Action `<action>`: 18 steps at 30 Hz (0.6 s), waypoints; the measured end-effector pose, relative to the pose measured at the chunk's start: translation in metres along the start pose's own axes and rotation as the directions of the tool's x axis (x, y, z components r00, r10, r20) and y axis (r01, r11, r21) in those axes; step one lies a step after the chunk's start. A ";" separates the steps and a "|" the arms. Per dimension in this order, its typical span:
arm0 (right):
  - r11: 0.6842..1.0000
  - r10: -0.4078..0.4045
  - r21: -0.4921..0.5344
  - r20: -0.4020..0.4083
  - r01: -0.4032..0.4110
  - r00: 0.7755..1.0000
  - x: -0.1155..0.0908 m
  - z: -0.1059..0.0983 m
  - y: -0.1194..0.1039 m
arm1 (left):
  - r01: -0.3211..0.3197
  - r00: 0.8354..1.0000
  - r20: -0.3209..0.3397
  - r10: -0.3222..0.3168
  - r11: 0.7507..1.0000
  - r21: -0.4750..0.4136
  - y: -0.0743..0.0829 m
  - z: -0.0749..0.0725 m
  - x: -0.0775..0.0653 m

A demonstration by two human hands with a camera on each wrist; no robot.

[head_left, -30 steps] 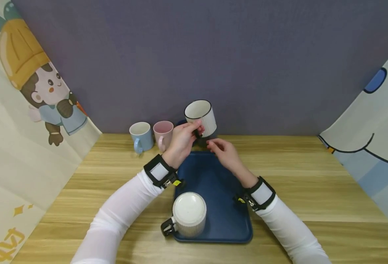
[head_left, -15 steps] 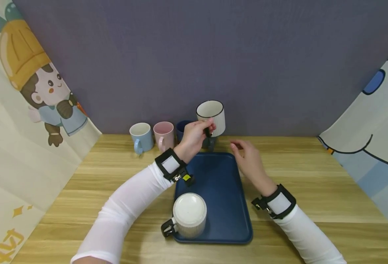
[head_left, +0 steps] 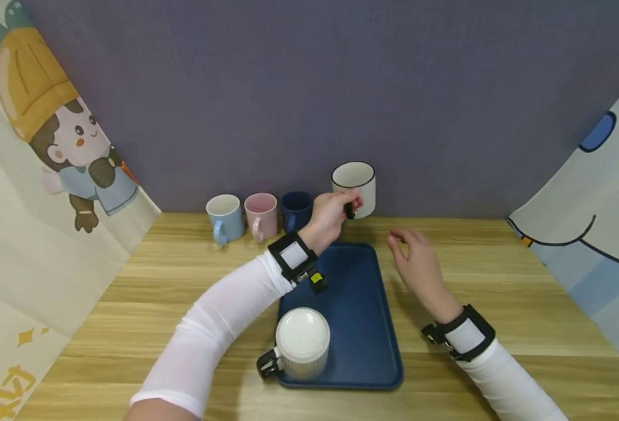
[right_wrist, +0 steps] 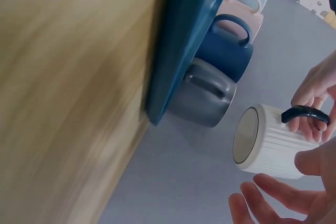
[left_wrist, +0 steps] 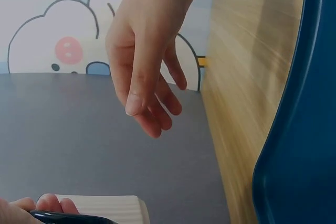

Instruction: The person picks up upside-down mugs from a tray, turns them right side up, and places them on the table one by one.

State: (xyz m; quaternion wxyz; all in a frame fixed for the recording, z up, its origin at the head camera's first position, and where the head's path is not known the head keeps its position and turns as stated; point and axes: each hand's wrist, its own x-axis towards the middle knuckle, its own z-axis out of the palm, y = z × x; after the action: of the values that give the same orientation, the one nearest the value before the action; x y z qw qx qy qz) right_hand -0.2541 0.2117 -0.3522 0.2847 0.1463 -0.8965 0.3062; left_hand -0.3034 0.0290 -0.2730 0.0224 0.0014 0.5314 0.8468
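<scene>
My left hand (head_left: pixel 329 215) grips the black handle of a white ribbed mug (head_left: pixel 366 196) with a black rim. The mug is upright and raised against the grey backdrop; in the right wrist view its base (right_wrist: pixel 245 136) shows clear of the table. To the right of it, my right hand (head_left: pixel 420 266) holds nothing, its fingers loosely bent. A matching white mug (head_left: pixel 303 342) stands upside down on the near left of the blue tray (head_left: pixel 359 310), its black handle reaching past the tray's edge.
Behind the tray stand a light blue mug (head_left: pixel 229 219), a pink mug (head_left: pixel 263 211) and a dark blue mug (head_left: pixel 297 207) in a row. A grey mug (right_wrist: pixel 202 95) beside them is mostly hidden by my left hand in the head view. Grey backdrop (head_left: pixel 309 93) rises along the table's rear edge.
My left hand has carried the white mug rightward, uncovering the dark blue mug. My right hand has drawn away from the mug, to the right and toward me.
</scene>
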 end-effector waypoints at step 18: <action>0.993 0.009 -0.115 -0.045 -0.015 0.999 -0.020 -0.021 0.025 | 0.045 0.999 -0.012 -0.045 0.999 0.010 -0.032 0.022 0.021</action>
State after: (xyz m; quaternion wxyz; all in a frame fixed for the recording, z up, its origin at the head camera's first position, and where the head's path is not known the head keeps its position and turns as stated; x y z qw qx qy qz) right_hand -0.2403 0.2464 -0.3625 0.3106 0.1174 -0.9071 0.2588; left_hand -0.3225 0.0636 -0.2922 0.0383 -0.0157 0.5358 0.8433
